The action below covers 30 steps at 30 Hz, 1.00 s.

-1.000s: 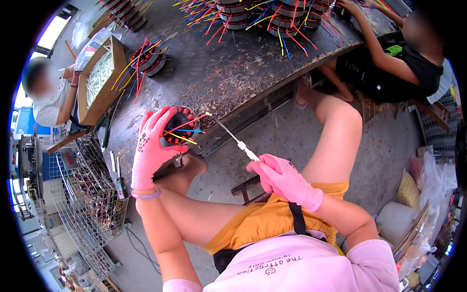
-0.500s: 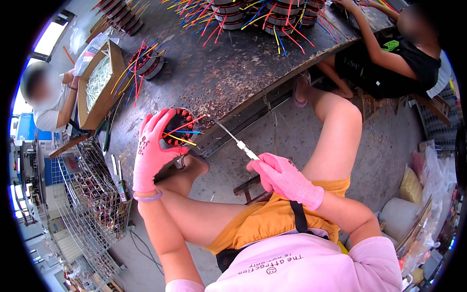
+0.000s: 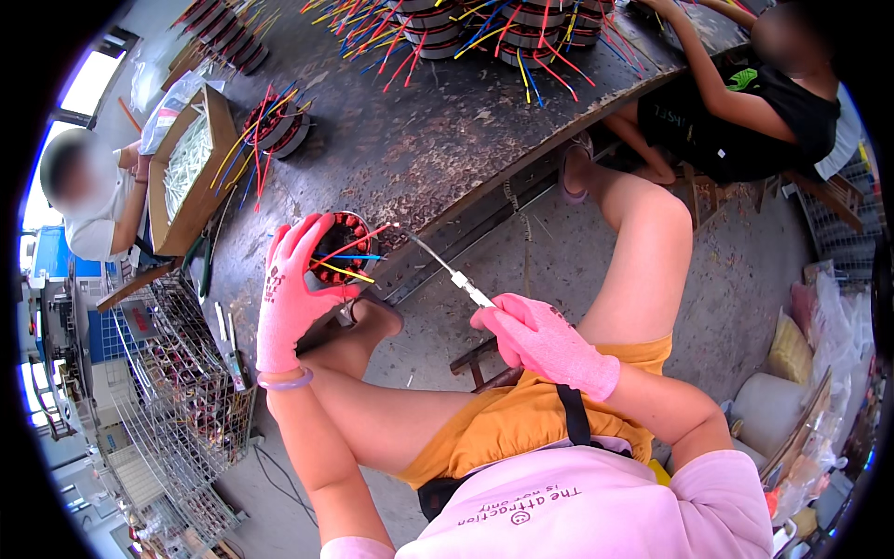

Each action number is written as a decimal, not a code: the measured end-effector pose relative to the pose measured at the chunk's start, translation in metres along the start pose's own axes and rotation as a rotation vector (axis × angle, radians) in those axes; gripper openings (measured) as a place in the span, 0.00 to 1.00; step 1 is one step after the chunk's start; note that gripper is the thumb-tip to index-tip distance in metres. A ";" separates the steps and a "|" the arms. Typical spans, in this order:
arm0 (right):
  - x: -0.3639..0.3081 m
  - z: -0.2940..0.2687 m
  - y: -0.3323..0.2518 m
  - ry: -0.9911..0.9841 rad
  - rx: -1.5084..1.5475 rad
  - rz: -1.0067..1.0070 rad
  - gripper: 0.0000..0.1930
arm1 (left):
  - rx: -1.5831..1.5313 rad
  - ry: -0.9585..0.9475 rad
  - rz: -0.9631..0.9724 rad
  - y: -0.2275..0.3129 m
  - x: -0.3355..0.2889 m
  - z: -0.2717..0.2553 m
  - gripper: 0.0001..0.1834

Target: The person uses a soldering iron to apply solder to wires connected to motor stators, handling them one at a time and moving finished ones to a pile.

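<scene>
My left hand [image 3: 296, 293], in a pink glove, is wrapped around a motor stator [image 3: 356, 226] at the table's near edge. Red, blue and yellow wires stick out of the stator to the right, the red wire [image 3: 377, 231] angled upward. A thin tool with a metal shaft and white fittings [image 3: 463, 281] is gripped in my gloved right hand [image 3: 540, 337]; the handle end is hidden in the fingers. Its metal tip points at the red wire's end, with a small gap between them.
Another wired stator [image 3: 277, 129] sits on the dark worn table [image 3: 391, 140], with stator stacks [image 3: 428, 28] along the far side. A cardboard box [image 3: 214, 149] of white tubes stands at left. One person [image 3: 88, 196] is at left, another [image 3: 745, 112] at upper right. Wire baskets [image 3: 177, 373] stand lower left.
The tool's tip has drawn back slightly from the end of the red wire. Both hands keep their grips and have barely moved.
</scene>
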State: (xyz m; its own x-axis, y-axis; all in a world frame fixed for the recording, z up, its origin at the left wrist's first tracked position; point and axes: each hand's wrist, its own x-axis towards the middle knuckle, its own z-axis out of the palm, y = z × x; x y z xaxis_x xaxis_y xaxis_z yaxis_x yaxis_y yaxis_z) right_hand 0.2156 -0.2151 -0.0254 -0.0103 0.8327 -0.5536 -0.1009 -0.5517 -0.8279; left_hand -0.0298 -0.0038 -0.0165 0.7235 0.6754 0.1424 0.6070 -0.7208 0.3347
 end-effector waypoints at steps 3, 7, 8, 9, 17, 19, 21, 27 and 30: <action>-0.001 0.000 -0.002 -0.005 -0.020 -0.016 0.18 | 0.008 -0.003 -0.012 0.002 0.000 0.000 0.50; 0.000 0.000 0.001 -0.006 -0.027 -0.022 0.17 | -0.033 -0.020 -0.032 0.001 0.000 0.000 0.50; 0.000 0.000 0.002 -0.006 -0.022 -0.025 0.17 | -0.038 -0.020 -0.031 0.001 0.000 0.000 0.50; 0.000 0.000 0.000 -0.008 -0.028 -0.022 0.17 | -0.043 -0.020 -0.031 0.000 0.000 0.000 0.50; -0.001 0.000 0.001 -0.001 -0.024 0.005 0.18 | -0.028 0.002 0.011 0.003 0.001 -0.001 0.49; -0.001 0.000 -0.001 -0.007 -0.026 -0.015 0.18 | -0.039 -0.005 -0.004 0.002 0.000 -0.001 0.49; -0.001 0.001 -0.001 -0.010 -0.029 -0.021 0.17 | -0.068 -0.027 -0.040 -0.001 0.000 0.000 0.50; 0.000 0.000 0.002 -0.005 -0.022 -0.023 0.18 | -0.057 -0.017 -0.027 -0.002 0.000 0.001 0.50; 0.001 0.000 0.003 -0.003 -0.023 -0.013 0.18 | -0.043 -0.026 -0.029 0.002 0.001 -0.001 0.49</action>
State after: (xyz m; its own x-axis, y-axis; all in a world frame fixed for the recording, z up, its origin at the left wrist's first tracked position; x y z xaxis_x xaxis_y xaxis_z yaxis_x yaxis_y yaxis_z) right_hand 0.2152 -0.2159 -0.0281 -0.0121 0.8397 -0.5429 -0.0783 -0.5420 -0.8367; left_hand -0.0282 -0.0047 -0.0150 0.7142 0.6915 0.1080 0.6139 -0.6930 0.3779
